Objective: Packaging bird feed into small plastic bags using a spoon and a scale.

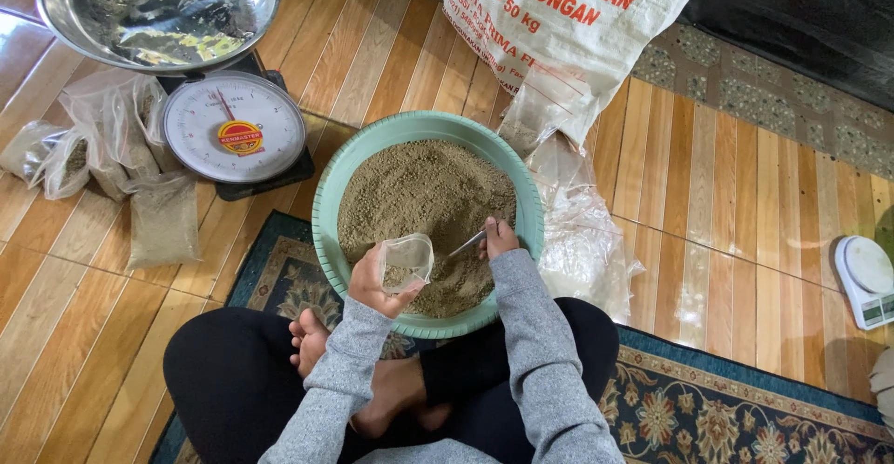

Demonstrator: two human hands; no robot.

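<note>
A round green basin point(326, 205) full of brown granules point(419, 189) stands on the floor in front of my crossed legs. My left hand point(370, 283) holds a small clear plastic bag point(406, 261) open over the basin's near side, with a little of the granules inside. My right hand point(499, 237) grips a metal spoon point(468, 243), whose bowl dips toward the granules just right of the bag.
A dial scale point(233, 129) with a steel pan point(158, 7) stands at the far left, with several filled plastic bags point(163, 220) beside it. A large white sack point(568, 26) and loose clear bags point(577, 240) lie right of the basin. A small digital scale point(866, 278) sits far right.
</note>
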